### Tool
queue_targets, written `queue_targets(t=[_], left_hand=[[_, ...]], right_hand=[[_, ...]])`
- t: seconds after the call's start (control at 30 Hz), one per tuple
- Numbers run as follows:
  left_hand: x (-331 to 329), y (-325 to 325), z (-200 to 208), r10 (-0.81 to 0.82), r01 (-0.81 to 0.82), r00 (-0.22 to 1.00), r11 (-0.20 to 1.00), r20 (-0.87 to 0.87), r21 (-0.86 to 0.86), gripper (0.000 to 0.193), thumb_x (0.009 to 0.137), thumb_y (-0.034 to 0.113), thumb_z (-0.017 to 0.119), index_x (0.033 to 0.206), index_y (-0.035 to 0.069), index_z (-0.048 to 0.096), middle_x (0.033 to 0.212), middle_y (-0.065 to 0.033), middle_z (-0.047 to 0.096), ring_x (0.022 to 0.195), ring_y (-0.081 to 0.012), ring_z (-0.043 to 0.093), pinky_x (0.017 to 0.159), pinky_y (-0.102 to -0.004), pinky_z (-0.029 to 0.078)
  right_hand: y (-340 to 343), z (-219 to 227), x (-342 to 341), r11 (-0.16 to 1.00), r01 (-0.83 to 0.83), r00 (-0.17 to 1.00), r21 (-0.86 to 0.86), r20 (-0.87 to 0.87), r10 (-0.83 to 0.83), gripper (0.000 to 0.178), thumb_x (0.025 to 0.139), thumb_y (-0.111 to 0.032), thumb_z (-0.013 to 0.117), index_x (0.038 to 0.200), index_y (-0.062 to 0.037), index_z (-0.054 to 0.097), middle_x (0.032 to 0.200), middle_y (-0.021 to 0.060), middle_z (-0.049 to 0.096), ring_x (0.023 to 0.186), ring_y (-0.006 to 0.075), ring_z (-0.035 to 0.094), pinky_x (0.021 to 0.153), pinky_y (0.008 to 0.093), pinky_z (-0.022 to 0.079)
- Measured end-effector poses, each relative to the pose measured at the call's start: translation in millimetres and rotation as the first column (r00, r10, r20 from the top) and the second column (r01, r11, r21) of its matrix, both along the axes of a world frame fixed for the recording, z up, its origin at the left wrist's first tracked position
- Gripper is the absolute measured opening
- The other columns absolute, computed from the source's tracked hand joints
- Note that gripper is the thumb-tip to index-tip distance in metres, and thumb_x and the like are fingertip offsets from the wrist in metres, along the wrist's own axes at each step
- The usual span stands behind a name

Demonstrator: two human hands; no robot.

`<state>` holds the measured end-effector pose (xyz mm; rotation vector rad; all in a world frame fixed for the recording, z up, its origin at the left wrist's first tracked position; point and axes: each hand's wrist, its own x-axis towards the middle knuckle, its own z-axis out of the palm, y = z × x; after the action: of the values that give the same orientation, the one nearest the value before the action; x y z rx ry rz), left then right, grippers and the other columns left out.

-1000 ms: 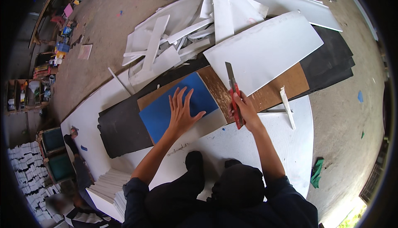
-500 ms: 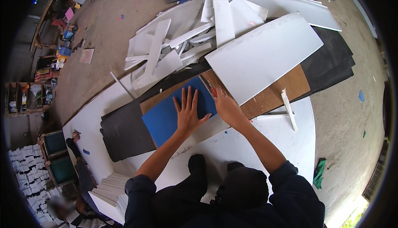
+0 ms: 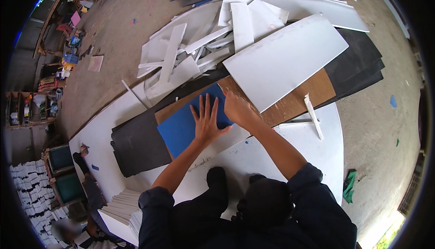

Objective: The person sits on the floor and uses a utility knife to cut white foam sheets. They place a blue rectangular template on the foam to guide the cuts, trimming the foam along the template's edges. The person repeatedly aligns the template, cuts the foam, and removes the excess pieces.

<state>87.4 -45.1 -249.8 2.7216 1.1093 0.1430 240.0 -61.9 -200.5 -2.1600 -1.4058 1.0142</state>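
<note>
My left hand [image 3: 207, 122] lies flat with fingers spread on a blue rectangular sheet [image 3: 177, 133], pressing on it. Wrapped in a fist, my right hand [image 3: 241, 109] is at the right edge of that sheet. A bit of a red-handled cutter [image 3: 224, 93] peeks out past its fingers; most of it is hidden by the hand. Part of a white sheet [image 3: 233, 139] shows from under the blue one at its near side. Both rest on a scratched brown board [image 3: 319, 88], which lies on black sheets [image 3: 140, 145].
A large white panel [image 3: 287, 61] covers part of the brown board at right. Beyond it lies a heap of white offcuts [image 3: 170, 54]. A narrow white strip [image 3: 313, 117] sits at the right. Stacked white boards [image 3: 118, 217] and another person [image 3: 90, 190] are at lower left.
My right hand has moved up and to the left along the blue sheet's edge with the cutter. The left hand stays spread on the sheet. The whole view has shifted slightly.
</note>
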Motion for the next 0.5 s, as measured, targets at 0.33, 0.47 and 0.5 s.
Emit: queue_targets(t=[0.33,0.47,0.5], left_hand=[[5.0,-3.6,2.1,0.045,-0.044,0.995,0.999,0.094,-0.017,0.099,0.056,0.051,0.072,0.135,0.012,0.028,0.139,-0.0188,0.021,0.132,-0.0376,0.013,0.098,-0.0663,0.004],[-5.3,-14.5,-15.6,-0.063,0.051,0.996,0.986,0.071,0.158,0.096,0.054,0.048,0.075,0.131,0.013,0.031,0.137,-0.0181,0.022,0.13,-0.0388,0.014,0.097,-0.0674,0.007],[-5.9,-20.2,-15.7,-0.073,0.061,0.995,0.983,0.065,0.173,0.096,0.054,0.047,0.077,0.13,0.012,0.031,0.138,-0.0188,0.019,0.131,-0.0396,0.012,0.096,-0.0681,0.008]], right_hand=[[-77.7,-3.9,11.6,0.982,-0.081,0.994,-0.17,0.055,0.091,0.019,0.085,-0.011,0.043,0.098,0.0016,0.044,0.084,0.0263,0.061,0.082,0.0406,0.061,0.072,0.0504,0.048],[-79.2,-4.2,6.1,0.994,-0.042,0.998,-0.098,0.048,0.046,0.024,0.084,-0.016,0.043,0.098,0.0033,0.046,0.076,0.0284,0.06,0.074,0.0445,0.06,0.071,0.0519,0.047],[-77.9,-8.8,6.4,0.994,-0.042,0.997,-0.104,0.064,0.049,0.024,0.083,-0.016,0.043,0.098,0.0031,0.046,0.075,0.0278,0.06,0.074,0.0441,0.06,0.07,0.0518,0.047]])
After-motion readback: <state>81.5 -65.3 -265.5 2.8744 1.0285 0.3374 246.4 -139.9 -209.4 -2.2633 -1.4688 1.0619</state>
